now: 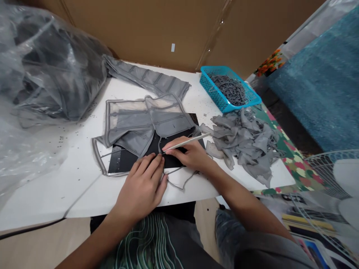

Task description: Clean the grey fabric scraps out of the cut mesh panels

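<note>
My right hand point(193, 155) is closed around a thin, pale pen-like tool point(193, 139), its tip pointing down and left close to my left fingertips. My left hand point(141, 188) lies with fingers stretched out, pressing on the lower edge of a sheer grey fabric piece point(171, 125) with dark piped seams. Under the fabric is a flat black board point(115, 161). Loose grey strips trail below my fingers over the white table point(84, 190). The spot where tip and cloth meet is partly hidden by my fingers.
A blue plastic basket point(214, 98) of tangled grey cord stands at the back right. Grey fabric scraps point(244, 142) are heaped in front of it. Folded grey pieces point(148, 76) lie behind. A big clear plastic bag point(56, 63) bulges at left, and a cardboard wall point(146, 30) rises behind.
</note>
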Demonstrator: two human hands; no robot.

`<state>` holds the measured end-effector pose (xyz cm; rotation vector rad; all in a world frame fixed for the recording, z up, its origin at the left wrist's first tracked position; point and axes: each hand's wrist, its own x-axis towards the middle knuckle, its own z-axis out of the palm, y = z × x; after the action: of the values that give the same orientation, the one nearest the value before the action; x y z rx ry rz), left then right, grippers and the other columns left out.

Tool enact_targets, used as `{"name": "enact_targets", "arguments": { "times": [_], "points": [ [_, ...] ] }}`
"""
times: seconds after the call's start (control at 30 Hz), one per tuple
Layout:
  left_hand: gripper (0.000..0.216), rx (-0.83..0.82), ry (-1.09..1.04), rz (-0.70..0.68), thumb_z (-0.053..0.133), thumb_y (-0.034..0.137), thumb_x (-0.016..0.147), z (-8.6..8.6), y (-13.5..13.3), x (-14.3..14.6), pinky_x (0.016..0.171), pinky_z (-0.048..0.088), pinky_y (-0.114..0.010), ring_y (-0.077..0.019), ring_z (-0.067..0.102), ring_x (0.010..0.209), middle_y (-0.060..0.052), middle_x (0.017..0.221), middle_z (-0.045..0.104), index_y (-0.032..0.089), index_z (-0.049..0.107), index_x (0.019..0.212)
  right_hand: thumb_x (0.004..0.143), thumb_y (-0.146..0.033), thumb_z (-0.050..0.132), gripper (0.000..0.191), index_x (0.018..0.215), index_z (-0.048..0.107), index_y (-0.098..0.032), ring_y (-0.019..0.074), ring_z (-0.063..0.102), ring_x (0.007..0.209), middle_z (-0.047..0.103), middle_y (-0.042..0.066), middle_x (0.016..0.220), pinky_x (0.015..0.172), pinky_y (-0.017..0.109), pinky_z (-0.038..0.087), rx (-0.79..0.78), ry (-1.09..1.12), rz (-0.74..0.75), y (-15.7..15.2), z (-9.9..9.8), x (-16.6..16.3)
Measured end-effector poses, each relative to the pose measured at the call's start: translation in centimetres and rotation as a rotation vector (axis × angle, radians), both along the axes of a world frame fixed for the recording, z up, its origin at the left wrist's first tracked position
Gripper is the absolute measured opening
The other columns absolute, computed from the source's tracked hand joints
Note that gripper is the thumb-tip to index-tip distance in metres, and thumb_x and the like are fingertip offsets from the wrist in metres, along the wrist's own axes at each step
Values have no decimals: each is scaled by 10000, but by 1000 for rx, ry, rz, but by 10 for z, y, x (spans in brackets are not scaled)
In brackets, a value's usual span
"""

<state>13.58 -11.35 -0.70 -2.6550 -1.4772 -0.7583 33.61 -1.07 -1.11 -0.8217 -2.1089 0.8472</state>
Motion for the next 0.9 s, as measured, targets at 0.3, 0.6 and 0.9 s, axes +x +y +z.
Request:
{"name": "enact_targets", "arguments": {
  "times": [0.3,0.6,0.9],
  "points": [
    [348,-8,19,-17,440,253,1058,3,3,1,1014,502,-504,-329,642,1210,-156,1306,722,128,708,1239,1025,-198,538,244,1099,760,-265,237,743,1112,777,67,1242,976,409,543,309,-332,-124,-10,1,-4],
    [320,15,-57,-40,497,222,1044,4,3,-4,995,535,-477,-326,654,1201,-160,1270,739,54,694,1232,999,-247,651,148,1034,794,-252,196,750,1026,804,46,1107,943,374,587,129,-9,-150,-5,10,3],
    [319,36,-51,-51,508,198,1033,2,-1,-4,1031,539,-517,-357,655,1194,-168,1250,739,28,701,1223,938,-255,734,98,991,815,-242,186,770,967,825,24,1009,939,356,610,-102,96,-69,-17,4,-2]
  ]
}}
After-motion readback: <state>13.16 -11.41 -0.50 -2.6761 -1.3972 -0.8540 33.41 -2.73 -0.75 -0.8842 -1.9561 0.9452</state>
